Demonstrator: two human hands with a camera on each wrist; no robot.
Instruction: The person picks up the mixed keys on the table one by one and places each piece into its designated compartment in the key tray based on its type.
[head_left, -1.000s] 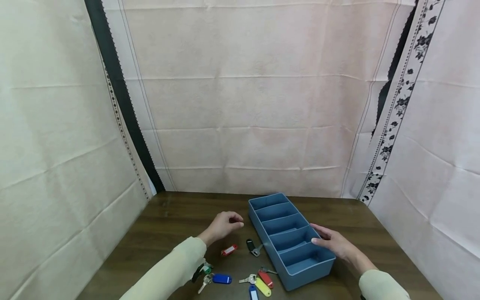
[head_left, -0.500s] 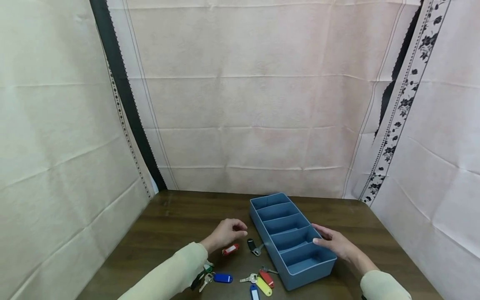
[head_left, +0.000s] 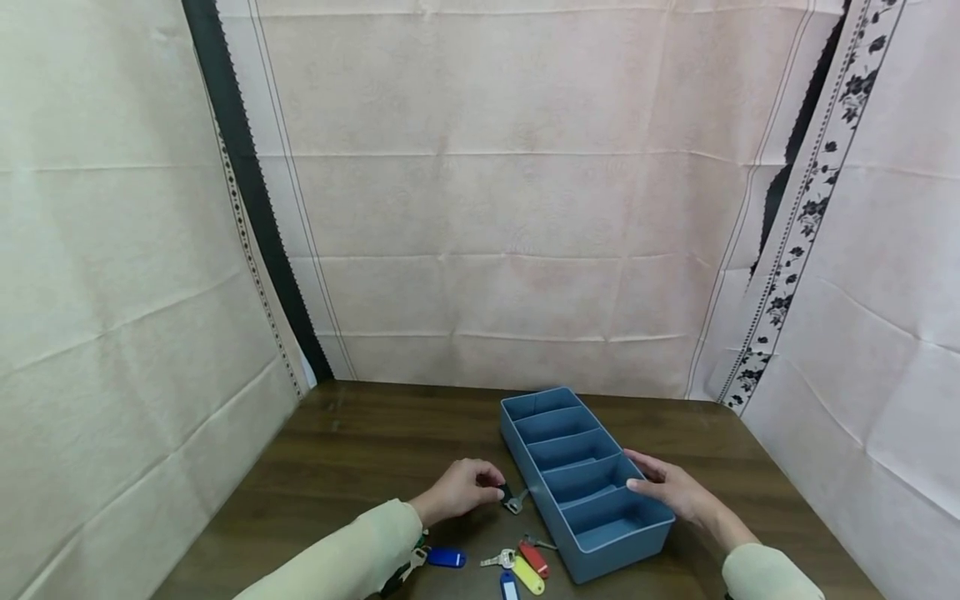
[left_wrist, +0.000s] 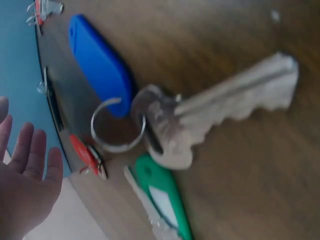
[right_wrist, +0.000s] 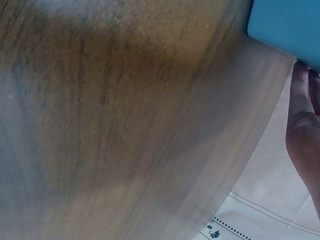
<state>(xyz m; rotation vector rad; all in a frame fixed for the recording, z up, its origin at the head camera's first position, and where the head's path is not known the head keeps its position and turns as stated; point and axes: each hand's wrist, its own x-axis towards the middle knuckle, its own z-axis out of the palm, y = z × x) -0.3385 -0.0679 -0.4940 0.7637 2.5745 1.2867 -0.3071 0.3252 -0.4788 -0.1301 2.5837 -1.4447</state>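
A long blue compartment box (head_left: 545, 521) stands on the table at an angle. My right hand (head_left: 678, 497) holds its right wall, thumb over the rim and fingers along the outside. In the right wrist view those fingers (right_wrist: 301, 90) meet the box's lower edge. My left hand (head_left: 462, 490) is bent low at a key with a black tag (head_left: 505, 497) by the box's left side. Its thumb and forefinger come down at the tag with a gap between them; no firm hold shows. The left wrist view has a red tag (left_wrist: 82, 149) near the fingers.
Nearer me lie keys with a blue tag (head_left: 446, 557), a red tag (head_left: 533, 558), a yellow tag (head_left: 528, 575) and another blue tag (head_left: 509, 586). A green tag (left_wrist: 162, 197) lies beside a large key (left_wrist: 220, 110). Cloth (head_left: 480, 208) hangs behind the table.
My left hand has come down and toward me, to the black tag, and now covers the red tag in the head view. My right hand and the box stay put.
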